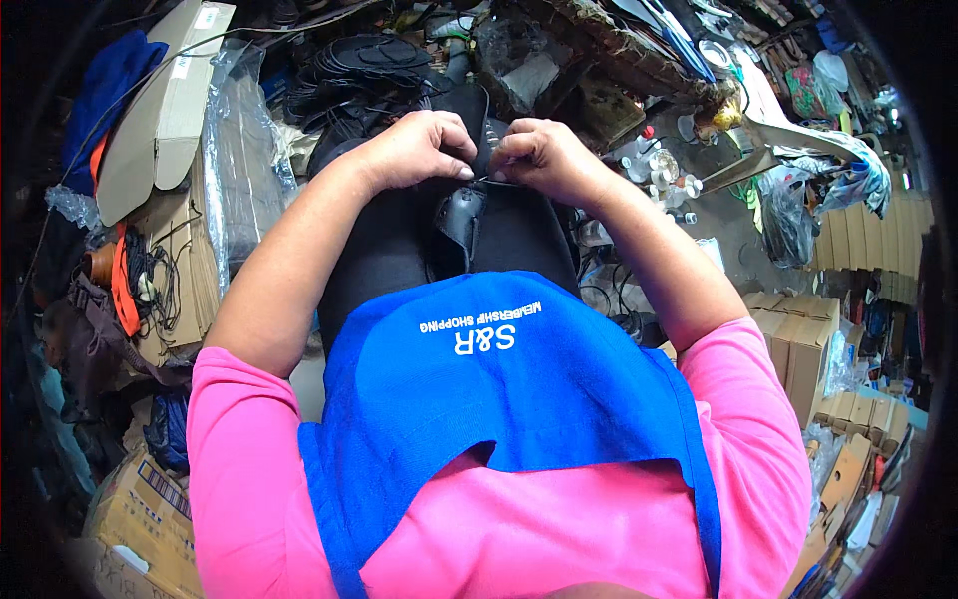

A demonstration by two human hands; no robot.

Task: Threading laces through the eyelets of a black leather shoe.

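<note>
A black leather piece (459,228) stands upright between my knees, its curved lower part showing below my hands. Its kind is not clear, and its upper part (467,110) rises between my fingers. My left hand (427,150) is closed in a pinch at the left side of the leather; what its fingertips hold is too small to make out. On the other side, my right hand (547,160) is also closed, with thumb and finger pressed together. A thin strand (499,182) runs from its fingertips across to the leather, close to my left fingertips.
A blue apron (429,369) covers my lap. Beyond my left hand lies a heap of black cord-like material (359,75). Cardboard (170,110) and plastic-wrapped sheets (239,170) stand at left. Bottles (664,170), a plastic bag (788,215) and cardboard boxes (798,339) are at right.
</note>
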